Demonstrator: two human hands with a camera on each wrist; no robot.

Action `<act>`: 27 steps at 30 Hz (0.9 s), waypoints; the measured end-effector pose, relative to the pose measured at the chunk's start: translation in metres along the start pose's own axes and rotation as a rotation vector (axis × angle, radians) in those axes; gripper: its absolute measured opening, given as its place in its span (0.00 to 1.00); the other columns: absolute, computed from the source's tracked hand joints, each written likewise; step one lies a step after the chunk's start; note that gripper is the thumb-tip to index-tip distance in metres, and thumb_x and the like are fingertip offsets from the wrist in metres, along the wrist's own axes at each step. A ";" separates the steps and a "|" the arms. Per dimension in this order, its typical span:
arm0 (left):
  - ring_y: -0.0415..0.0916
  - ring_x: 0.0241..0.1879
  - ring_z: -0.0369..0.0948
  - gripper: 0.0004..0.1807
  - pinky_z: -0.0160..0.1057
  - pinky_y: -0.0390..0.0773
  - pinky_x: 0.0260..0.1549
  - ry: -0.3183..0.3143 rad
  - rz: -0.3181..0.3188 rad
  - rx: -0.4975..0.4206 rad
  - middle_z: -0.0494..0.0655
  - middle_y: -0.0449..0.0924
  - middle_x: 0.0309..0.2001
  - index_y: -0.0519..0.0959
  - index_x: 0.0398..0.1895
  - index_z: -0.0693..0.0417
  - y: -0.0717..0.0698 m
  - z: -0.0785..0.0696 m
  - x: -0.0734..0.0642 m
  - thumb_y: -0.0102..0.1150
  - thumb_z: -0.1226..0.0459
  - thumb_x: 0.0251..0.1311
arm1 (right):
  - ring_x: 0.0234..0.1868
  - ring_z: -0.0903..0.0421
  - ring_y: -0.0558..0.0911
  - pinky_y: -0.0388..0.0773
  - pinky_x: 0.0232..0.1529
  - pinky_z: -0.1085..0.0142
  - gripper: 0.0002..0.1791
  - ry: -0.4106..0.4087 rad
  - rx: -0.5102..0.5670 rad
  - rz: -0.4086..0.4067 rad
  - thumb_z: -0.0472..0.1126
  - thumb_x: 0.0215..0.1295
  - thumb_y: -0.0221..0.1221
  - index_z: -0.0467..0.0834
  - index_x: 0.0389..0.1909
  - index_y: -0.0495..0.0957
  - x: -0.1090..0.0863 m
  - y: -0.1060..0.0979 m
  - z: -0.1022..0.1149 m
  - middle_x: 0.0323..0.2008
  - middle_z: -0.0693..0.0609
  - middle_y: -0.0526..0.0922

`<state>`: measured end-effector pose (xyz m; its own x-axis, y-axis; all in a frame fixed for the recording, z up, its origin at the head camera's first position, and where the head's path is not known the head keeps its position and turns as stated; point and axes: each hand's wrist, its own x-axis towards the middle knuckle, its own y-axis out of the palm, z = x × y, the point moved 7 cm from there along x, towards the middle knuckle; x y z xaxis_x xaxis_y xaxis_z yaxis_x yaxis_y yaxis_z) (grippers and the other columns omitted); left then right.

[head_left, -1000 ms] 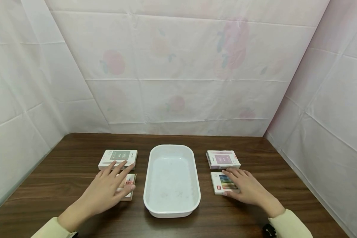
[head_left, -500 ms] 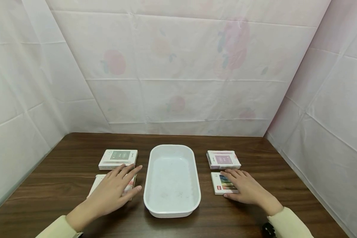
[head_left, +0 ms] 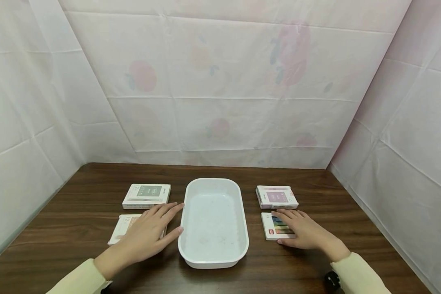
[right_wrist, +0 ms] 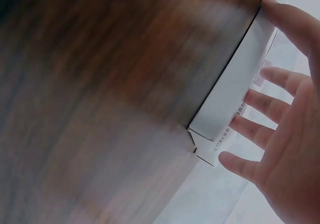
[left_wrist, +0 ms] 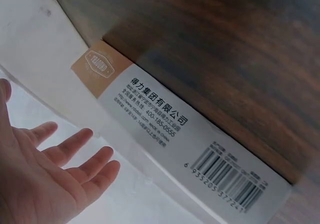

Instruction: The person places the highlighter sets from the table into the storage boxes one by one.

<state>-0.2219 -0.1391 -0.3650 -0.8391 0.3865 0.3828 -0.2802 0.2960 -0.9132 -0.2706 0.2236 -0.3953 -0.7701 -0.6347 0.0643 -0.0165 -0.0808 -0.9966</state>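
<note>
The right hand (head_left: 303,232) spans the near-right box (head_left: 267,222), thumb at its near edge and fingers over the far part, spread apart rather than clamped. The left hand (head_left: 145,234), fingers apart too and gripping nothing, reaches across the near-left box (head_left: 123,224) to the left rim of the white tray (head_left: 213,216); whether it touches, I can't tell from here. I'd call this reaching or positioning; lifting the right-hand box would call for thumb and fingers to close on its edges. That box lies flat, its long axis apparently left to right, right end covered. Farther off, the far-left box (head_left: 147,196) and far-right box (head_left: 277,197) lie lengthwise left to right, while the tray runs near to far on the surface (head_left: 213,281).
</note>
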 end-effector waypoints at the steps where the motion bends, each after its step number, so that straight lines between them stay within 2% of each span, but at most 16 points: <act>1: 0.66 0.58 0.47 0.32 0.54 0.66 0.53 0.005 0.000 0.000 0.44 0.68 0.61 0.60 0.66 0.37 0.000 -0.001 0.001 0.46 0.41 0.59 | 0.61 0.44 0.68 0.62 0.55 0.40 0.41 -0.001 0.009 0.005 0.62 0.54 0.57 0.45 0.65 0.61 0.000 0.000 0.000 0.61 0.44 0.68; 7: 0.67 0.57 0.46 0.32 0.53 0.66 0.54 0.021 0.010 -0.006 0.45 0.68 0.60 0.62 0.65 0.41 0.002 -0.004 0.005 0.43 0.40 0.60 | 0.62 0.43 0.66 0.60 0.55 0.39 0.41 0.008 0.051 0.035 0.64 0.55 0.56 0.46 0.65 0.60 0.001 0.001 -0.003 0.62 0.43 0.66; 15: 0.67 0.58 0.46 0.31 0.54 0.66 0.53 0.028 0.032 -0.020 0.44 0.68 0.60 0.63 0.65 0.40 0.005 -0.007 0.008 0.41 0.40 0.61 | 0.60 0.45 0.69 0.62 0.55 0.40 0.41 -0.005 0.035 0.027 0.63 0.53 0.58 0.46 0.64 0.62 0.003 0.002 -0.005 0.60 0.44 0.69; 27: 0.67 0.56 0.44 0.28 0.53 0.68 0.51 0.035 0.038 -0.042 0.44 0.69 0.59 0.65 0.63 0.40 0.009 -0.007 0.009 0.45 0.44 0.61 | 0.58 0.46 0.70 0.65 0.53 0.42 0.39 -0.026 0.049 0.019 0.61 0.52 0.60 0.47 0.62 0.65 0.005 0.000 -0.006 0.57 0.45 0.71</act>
<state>-0.2283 -0.1270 -0.3687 -0.8319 0.4282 0.3530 -0.2277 0.3167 -0.9208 -0.2785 0.2246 -0.3955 -0.7533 -0.6559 0.0477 0.0291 -0.1058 -0.9940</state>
